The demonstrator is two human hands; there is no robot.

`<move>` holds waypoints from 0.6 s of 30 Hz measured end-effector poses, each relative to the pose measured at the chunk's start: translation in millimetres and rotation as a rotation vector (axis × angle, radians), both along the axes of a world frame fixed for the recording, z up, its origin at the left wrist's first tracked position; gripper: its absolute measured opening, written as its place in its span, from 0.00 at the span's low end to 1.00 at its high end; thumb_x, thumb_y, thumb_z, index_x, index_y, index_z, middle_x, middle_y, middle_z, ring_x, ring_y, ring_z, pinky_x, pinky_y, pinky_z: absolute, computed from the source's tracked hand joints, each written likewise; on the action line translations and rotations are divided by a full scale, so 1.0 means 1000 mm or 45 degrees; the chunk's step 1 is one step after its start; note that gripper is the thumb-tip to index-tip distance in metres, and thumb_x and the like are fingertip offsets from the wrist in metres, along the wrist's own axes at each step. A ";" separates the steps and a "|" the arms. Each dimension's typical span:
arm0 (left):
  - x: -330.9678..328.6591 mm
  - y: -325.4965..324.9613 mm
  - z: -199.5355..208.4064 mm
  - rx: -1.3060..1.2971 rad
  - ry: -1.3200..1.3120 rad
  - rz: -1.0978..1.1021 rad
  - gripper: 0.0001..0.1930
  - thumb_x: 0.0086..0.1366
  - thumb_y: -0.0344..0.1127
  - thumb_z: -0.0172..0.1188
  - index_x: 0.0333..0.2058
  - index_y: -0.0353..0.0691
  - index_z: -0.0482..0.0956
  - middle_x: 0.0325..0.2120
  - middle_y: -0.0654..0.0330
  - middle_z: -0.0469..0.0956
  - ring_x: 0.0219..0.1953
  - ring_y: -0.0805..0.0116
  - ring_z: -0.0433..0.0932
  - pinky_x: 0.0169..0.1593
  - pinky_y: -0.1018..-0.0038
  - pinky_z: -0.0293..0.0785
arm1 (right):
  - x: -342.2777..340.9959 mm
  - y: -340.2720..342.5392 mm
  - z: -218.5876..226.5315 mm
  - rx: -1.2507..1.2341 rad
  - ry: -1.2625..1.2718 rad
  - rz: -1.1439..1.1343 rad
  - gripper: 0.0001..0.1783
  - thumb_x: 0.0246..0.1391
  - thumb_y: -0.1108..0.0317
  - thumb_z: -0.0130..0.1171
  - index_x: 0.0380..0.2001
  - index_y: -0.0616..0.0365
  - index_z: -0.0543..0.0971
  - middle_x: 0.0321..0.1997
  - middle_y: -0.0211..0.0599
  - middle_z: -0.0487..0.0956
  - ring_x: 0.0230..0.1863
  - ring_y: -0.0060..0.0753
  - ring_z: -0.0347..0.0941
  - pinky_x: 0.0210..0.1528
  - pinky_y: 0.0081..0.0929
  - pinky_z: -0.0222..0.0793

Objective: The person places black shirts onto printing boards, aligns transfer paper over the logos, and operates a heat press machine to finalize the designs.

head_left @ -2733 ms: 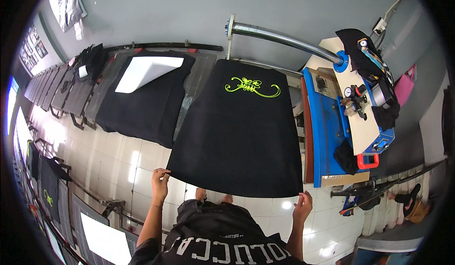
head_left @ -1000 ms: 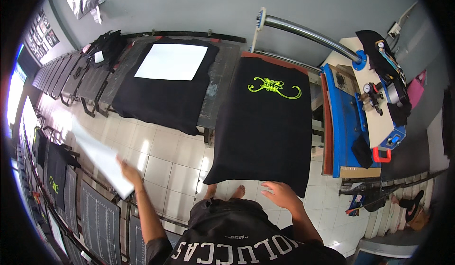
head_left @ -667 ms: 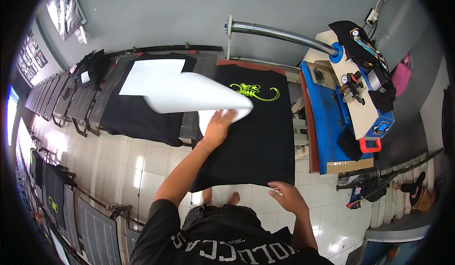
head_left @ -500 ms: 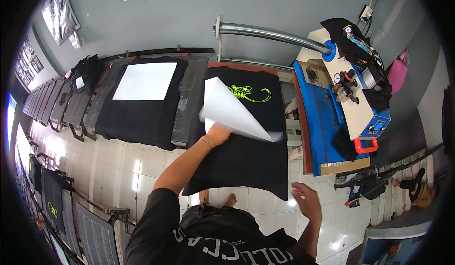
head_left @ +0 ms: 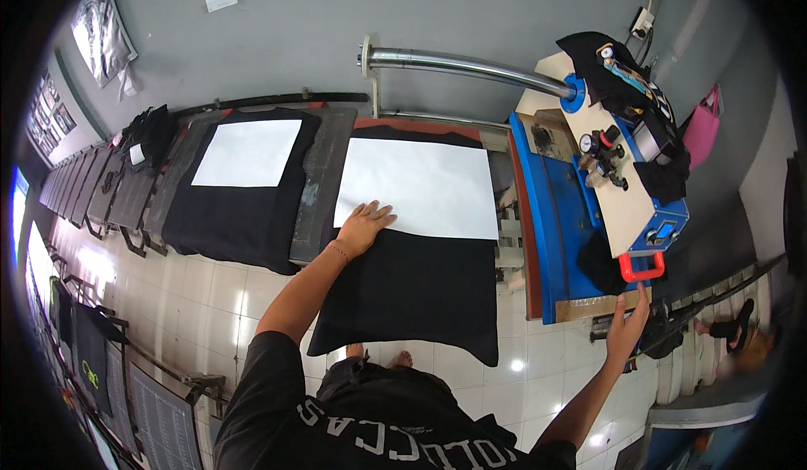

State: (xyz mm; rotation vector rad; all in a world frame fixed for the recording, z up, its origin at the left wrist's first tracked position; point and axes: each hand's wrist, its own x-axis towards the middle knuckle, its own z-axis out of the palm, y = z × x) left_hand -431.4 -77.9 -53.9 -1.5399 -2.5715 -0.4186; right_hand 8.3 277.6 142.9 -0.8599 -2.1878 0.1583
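Note:
A white sheet of paper [head_left: 429, 186] lies flat over the upper part of a black T-shirt [head_left: 410, 298] spread on the board in front of me. The shirt's green print is hidden under it. My left hand [head_left: 365, 225] rests on the sheet's lower left area, fingers stretched out. Over at the right, my right hand [head_left: 627, 323] is raised with fingers extended just below the red handle [head_left: 625, 270] of a blue and cream heat press [head_left: 614, 167]. Nothing shows in its grasp; whether the fingertips touch the handle I cannot tell.
To the left, another black shirt [head_left: 227, 218] with a white sheet [head_left: 246, 152] lies on a neighbouring board. A metal bar [head_left: 471, 66] runs from the press along the wall. At the far right a person [head_left: 733, 335] is partly visible by the steps.
The curled paper has been laid flat over the shirt's green print. My left hand has come to rest on it. My right hand has moved right and up to the red handle.

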 end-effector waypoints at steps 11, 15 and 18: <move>-0.002 -0.011 0.001 -0.078 -0.012 0.085 0.24 0.70 0.40 0.49 0.64 0.55 0.65 0.66 0.56 0.60 0.70 0.47 0.53 0.70 0.50 0.49 | -0.062 0.057 0.008 0.029 -0.605 -0.275 0.26 0.56 0.49 0.61 0.43 0.63 0.72 0.41 0.59 0.77 0.48 0.63 0.71 0.50 0.54 0.66; 0.016 -0.030 0.010 -0.097 -0.031 0.193 0.30 0.67 0.52 0.53 0.66 0.55 0.62 0.68 0.51 0.53 0.71 0.42 0.47 0.70 0.47 0.46 | -0.061 0.051 0.006 0.080 -0.577 -0.312 0.29 0.55 0.49 0.62 0.45 0.66 0.71 0.43 0.60 0.77 0.50 0.63 0.70 0.50 0.53 0.67; 0.040 -0.040 0.014 -0.040 -0.065 0.310 0.31 0.66 0.51 0.55 0.66 0.54 0.62 0.68 0.50 0.53 0.71 0.41 0.47 0.69 0.46 0.47 | -0.062 0.031 0.013 0.096 -0.569 -0.307 0.29 0.55 0.49 0.61 0.45 0.65 0.72 0.43 0.59 0.77 0.49 0.62 0.71 0.50 0.53 0.67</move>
